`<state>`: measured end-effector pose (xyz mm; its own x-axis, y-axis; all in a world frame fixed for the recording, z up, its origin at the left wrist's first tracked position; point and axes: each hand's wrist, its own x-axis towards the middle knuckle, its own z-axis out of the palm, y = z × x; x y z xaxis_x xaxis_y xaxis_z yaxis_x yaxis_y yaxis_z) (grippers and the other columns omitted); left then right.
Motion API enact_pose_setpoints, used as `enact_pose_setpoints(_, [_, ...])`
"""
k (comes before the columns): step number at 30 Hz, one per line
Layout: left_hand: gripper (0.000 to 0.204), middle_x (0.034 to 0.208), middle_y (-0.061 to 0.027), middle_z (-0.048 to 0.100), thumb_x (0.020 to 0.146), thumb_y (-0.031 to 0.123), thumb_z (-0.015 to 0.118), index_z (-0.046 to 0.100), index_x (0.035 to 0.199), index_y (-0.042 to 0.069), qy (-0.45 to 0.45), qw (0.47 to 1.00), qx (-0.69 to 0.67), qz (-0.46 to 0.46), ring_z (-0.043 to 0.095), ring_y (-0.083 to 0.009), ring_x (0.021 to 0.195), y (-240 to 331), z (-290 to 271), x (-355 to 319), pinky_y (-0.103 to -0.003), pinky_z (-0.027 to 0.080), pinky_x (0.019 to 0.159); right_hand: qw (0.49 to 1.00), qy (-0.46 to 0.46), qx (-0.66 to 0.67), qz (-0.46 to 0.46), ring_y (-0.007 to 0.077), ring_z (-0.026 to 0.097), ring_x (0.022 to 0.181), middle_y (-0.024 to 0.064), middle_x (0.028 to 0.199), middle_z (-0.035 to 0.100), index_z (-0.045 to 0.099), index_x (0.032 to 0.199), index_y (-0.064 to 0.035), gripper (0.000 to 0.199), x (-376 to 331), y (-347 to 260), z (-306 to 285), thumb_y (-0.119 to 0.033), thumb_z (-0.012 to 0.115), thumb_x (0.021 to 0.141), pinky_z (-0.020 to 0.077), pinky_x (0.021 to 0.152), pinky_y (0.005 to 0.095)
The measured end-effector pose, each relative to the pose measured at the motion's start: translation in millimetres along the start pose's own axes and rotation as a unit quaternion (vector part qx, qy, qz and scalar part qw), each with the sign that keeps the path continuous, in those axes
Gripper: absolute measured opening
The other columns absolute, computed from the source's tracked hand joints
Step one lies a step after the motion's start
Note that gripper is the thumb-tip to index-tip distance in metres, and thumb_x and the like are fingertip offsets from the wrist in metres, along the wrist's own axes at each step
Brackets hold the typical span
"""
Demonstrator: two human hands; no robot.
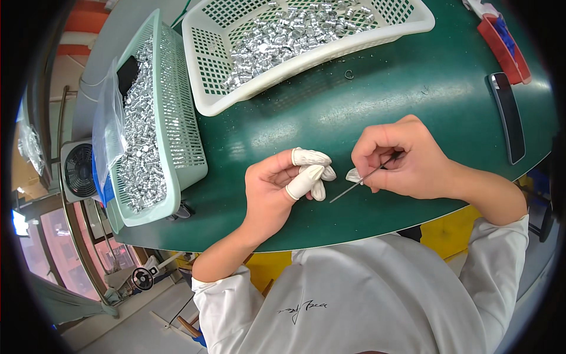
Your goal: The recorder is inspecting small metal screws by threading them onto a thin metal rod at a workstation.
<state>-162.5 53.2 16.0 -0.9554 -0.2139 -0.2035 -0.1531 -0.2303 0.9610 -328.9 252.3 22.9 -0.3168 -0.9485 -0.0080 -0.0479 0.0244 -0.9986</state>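
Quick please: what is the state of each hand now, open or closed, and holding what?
Left hand: closed, fingertips in white finger cots pinched together; what they hold cannot be told.
Right hand: closed on a thin metal rod.

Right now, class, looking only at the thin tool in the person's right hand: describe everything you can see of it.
The thin tool is a slim, straight, dark rod, seemingly metal, with no visible handle. It slants from upper right down to lower left above the green table. Its upper end is pinched in the right hand, which hides part of it; its lower tip is free, pointing below the left hand with its white finger cots. Whether the tip touches the table cannot be told.
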Motion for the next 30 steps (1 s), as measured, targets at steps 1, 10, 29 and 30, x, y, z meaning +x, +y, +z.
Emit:
enact_pose_setpoints(1, [0.017,0.096,-0.0172,0.074,0.097,0.000,0.064,0.070,0.112,-0.007,0.003,1.000,-0.004,-0.007,0.067,-0.0166,0.068,0.8,0.5,0.4,-0.028,0.054,0.061,1.000,0.001,0.000,0.001,0.0032,0.061,0.064,0.0017,0.073,0.068,0.066,0.091,-0.0001,0.017,-0.3,1.6,-0.9,0.013,0.072,0.081,0.0415,0.052,0.0197])
enact_pose_setpoints(10, [0.021,0.103,-0.0122,0.073,0.098,-0.004,0.065,0.070,0.119,-0.006,-0.049,0.999,0.011,0.016,0.068,-0.0136,0.081,-4.2,0.1,-2.9,-0.027,0.056,0.073,0.999,0.002,0.024,-0.023,0.0065,0.070,0.072,0.0039,0.078,0.075,0.071,0.113,-0.0015,0.033,2.2,6.1,6.2,0.014,0.065,0.085,0.0468,0.058,0.0181])
enact_pose_setpoints(29, [0.019,0.103,-0.0128,0.073,0.099,-0.002,0.065,0.069,0.117,-0.007,-0.058,0.998,0.008,-0.019,0.067,-0.0136,0.081,2.0,-0.8,-1.9,-0.026,0.055,0.072,0.985,0.086,0.137,0.056,0.0060,0.066,0.061,0.0031,0.073,0.067,0.053,0.079,-0.0046,0.034,-1.0,1.3,-1.7,0.005,0.085,0.078,0.0485,0.050,0.0194])
enact_pose_setpoints(30, [0.019,0.103,-0.0128,0.073,0.099,-0.002,0.065,0.069,0.117,-0.007,-0.060,0.998,0.007,-0.020,0.067,-0.0136,0.081,2.1,-0.8,-1.9,-0.026,0.055,0.072,0.989,0.081,0.110,0.063,0.0035,0.063,0.060,0.0011,0.072,0.064,0.052,0.079,-0.0052,0.035,-0.7,0.7,-2.0,0.003,0.086,0.078,0.0452,0.049,0.0188])
